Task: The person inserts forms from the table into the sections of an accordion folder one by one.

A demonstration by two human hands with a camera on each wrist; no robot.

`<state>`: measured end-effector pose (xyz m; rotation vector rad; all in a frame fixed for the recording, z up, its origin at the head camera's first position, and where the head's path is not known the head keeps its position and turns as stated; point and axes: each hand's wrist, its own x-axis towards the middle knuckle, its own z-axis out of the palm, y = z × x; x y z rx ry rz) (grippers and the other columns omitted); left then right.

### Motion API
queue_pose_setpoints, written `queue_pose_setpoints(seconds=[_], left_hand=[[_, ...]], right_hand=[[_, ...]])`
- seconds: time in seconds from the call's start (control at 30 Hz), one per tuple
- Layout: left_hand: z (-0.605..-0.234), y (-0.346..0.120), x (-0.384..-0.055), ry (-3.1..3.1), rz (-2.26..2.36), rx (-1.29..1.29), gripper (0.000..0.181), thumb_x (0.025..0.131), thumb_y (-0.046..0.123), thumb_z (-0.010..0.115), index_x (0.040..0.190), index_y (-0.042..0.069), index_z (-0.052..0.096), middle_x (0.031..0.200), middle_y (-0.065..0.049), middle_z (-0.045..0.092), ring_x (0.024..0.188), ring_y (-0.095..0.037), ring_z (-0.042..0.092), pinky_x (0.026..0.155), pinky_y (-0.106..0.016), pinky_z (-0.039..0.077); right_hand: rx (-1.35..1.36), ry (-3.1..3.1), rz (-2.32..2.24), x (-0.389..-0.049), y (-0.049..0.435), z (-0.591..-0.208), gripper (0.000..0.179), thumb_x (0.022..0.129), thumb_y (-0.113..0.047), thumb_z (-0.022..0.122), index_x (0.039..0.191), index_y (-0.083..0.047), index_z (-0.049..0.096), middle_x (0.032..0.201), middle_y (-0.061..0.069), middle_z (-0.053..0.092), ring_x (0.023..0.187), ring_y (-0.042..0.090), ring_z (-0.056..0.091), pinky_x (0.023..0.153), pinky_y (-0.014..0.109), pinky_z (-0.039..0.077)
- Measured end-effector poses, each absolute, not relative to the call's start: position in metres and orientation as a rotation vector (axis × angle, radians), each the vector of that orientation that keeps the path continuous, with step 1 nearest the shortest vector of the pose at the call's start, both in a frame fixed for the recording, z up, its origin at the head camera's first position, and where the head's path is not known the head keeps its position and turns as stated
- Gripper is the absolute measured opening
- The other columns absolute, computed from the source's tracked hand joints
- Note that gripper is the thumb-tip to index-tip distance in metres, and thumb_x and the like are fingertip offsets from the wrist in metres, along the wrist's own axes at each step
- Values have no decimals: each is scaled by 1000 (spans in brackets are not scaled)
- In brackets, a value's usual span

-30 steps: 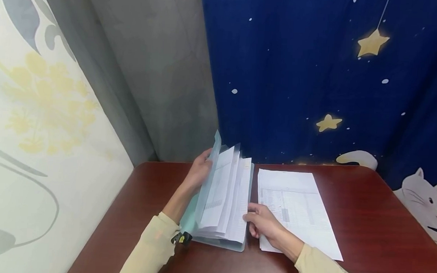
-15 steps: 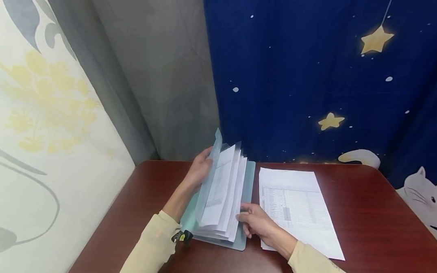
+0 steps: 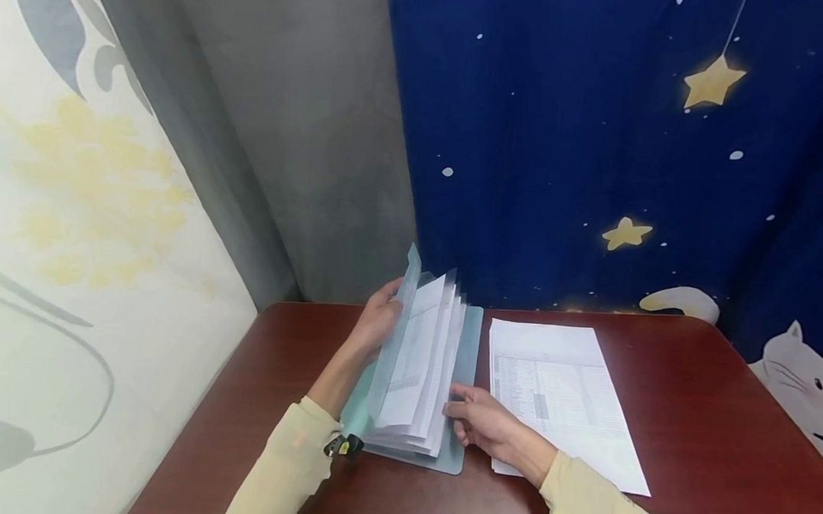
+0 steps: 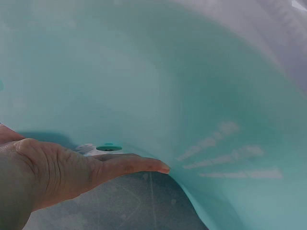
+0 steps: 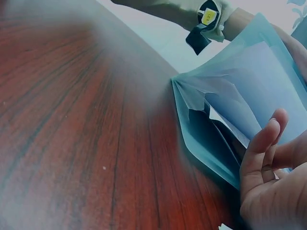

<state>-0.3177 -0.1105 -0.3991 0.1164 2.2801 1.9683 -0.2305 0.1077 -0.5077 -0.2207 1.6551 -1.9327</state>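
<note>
One folder cover [image 3: 392, 356] held by left grip [image 3: 374, 318]; right grip [image 3: 487, 424] touches sheets [image 3: 421, 384].

Red-brown table [image 3: 701, 423] | grey curtain [image 3: 313, 138] | starry blue curtain [image 3: 526, 155] | cat print [image 3: 796, 373]

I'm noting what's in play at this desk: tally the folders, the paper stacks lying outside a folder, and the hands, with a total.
Folder: 1
Loose paper stack: 1
Hands: 2 (left hand, right hand)
Total: 4
</note>
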Motion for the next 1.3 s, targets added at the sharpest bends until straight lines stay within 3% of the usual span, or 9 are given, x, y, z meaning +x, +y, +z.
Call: queue_pose_setpoints(seconds=[0.23,0.53,0.8,1.0,1.1,1.3], left_hand=[[-401,-108,-316,2266,1959,123,55,112,19,34,167,17,31,164,-18,44,137,-43,56,115,-61,45],[-399,-109,-315,2290,1933,93,55,113,21,36,167,19,31,164,-12,44,140,-41,54,116,-59,45],[-398,-109,-315,2268,1945,84,55,113,21,35,167,19,31,165,-13,43,140,-42,53,118,-60,43],[-403,-109,-317,2332,1913,71,55,112,18,36,167,16,32,173,-11,33,155,-35,37,128,-63,25],[-403,-107,-318,2364,1889,67,55,111,17,37,166,16,34,174,-10,30,159,-34,31,130,-62,21],[-403,-107,-317,2341,1905,75,55,112,17,37,167,17,33,171,-11,35,150,-37,43,127,-61,30]], right_hand=[[-194,1681,-1928,-231,104,-510,58,100,-6,56,156,5,42,80,-3,70,51,3,52,53,21,45],[-175,1731,-1926,-230,99,-507,59,101,-7,54,157,4,41,77,-1,67,52,5,53,54,22,46],[-175,1924,-1872,-219,101,-496,60,105,-22,58,156,5,42,84,9,68,51,9,57,52,26,50],[-299,2204,-1738,-206,119,-488,40,106,-23,59,139,-1,59,110,18,78,51,15,62,45,28,46],[-347,2307,-1665,-201,128,-484,35,106,-23,60,136,-4,62,115,18,78,52,17,64,42,29,46],[-412,2526,-1517,-190,144,-473,36,106,-29,63,137,-10,64,119,15,75,54,20,66,49,28,47]])
